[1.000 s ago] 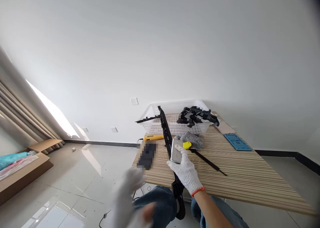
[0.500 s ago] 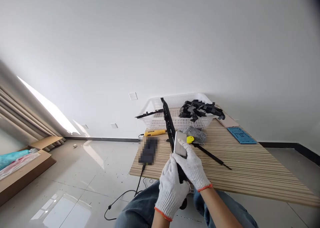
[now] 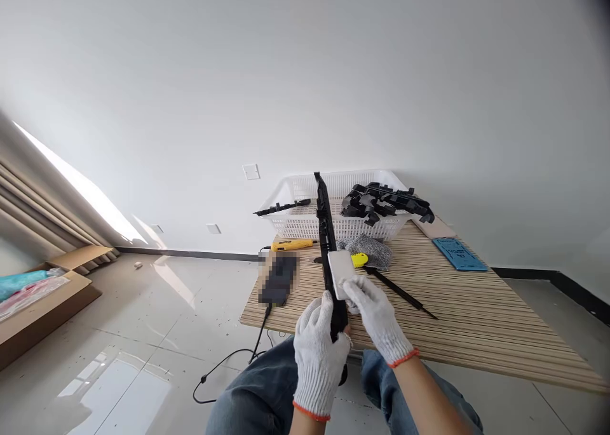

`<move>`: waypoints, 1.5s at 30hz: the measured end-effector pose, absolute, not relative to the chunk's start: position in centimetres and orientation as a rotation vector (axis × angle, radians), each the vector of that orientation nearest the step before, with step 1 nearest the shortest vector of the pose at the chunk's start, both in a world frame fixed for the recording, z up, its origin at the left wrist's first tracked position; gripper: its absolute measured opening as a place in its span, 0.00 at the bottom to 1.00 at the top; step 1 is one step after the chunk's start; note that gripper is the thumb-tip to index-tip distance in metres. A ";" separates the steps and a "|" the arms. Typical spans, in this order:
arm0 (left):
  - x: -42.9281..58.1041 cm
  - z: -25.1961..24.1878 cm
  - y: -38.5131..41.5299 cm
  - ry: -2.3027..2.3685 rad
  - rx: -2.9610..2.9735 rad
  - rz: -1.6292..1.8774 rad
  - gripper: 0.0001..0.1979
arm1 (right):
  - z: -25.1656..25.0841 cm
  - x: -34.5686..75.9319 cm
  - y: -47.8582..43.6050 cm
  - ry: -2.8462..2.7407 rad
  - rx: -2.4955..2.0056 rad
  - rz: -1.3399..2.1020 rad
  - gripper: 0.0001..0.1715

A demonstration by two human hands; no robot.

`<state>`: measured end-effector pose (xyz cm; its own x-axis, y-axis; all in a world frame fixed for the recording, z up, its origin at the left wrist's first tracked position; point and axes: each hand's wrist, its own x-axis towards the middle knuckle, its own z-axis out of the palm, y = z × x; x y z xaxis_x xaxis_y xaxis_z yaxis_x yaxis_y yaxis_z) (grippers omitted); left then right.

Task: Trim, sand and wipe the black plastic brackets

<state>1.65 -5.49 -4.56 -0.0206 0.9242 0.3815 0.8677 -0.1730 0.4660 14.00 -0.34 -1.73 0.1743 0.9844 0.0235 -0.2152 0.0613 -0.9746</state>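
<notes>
My left hand (image 3: 318, 351), in a white knit glove, is closed round the lower end of a long black plastic strip (image 3: 325, 232) that stands almost upright over the table's near edge. Beside it, my gloved right hand (image 3: 376, 317) pinches a small pale grey block (image 3: 341, 272) and presses it against the strip's right side. The strip's top reaches up in front of the white basket (image 3: 295, 197).
The striped wooden table (image 3: 476, 324) carries the basket with a heap of black plastic parts (image 3: 386, 201), a grey glove (image 3: 374, 249), a yellow knob (image 3: 359, 259), a thin black rod (image 3: 398, 290), a yellow tool (image 3: 291, 245), a blurred dark device (image 3: 279, 277) and a blue mat (image 3: 458, 254). A cardboard box (image 3: 38, 305) stands on the floor at left.
My left hand came up from below and took hold of the strip's lower end. The strip swung more upright. The grey block slid along the strip in my right hand.
</notes>
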 end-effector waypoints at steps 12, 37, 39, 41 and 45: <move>1.9 -4.4 -5.8 2.002 2.063 0.960 0.32 | -1.6 14.1 -0.2 -0.700 -1.028 1.197 0.28; 2.0 -3.9 -5.9 2.016 2.042 0.950 0.33 | -1.4 16.4 -0.4 -0.671 -1.184 0.980 0.24; 2.1 -3.8 -5.9 2.019 2.038 0.941 0.33 | -1.6 16.7 -0.3 -0.873 -1.310 0.920 0.22; 2.2 -3.8 -5.9 2.026 2.026 0.935 0.32 | -1.7 16.7 -0.3 -1.091 -1.442 0.844 0.21; 2.3 -3.7 -5.9 2.041 2.003 0.938 0.31 | -1.7 16.2 -0.1 -1.326 -1.482 0.870 0.23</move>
<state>2.29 -5.92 -3.70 -0.1094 0.9396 0.3243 0.8579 -0.0755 0.5082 16.22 -0.12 -1.66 0.1645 0.9834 0.0765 0.3217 0.0198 -0.9466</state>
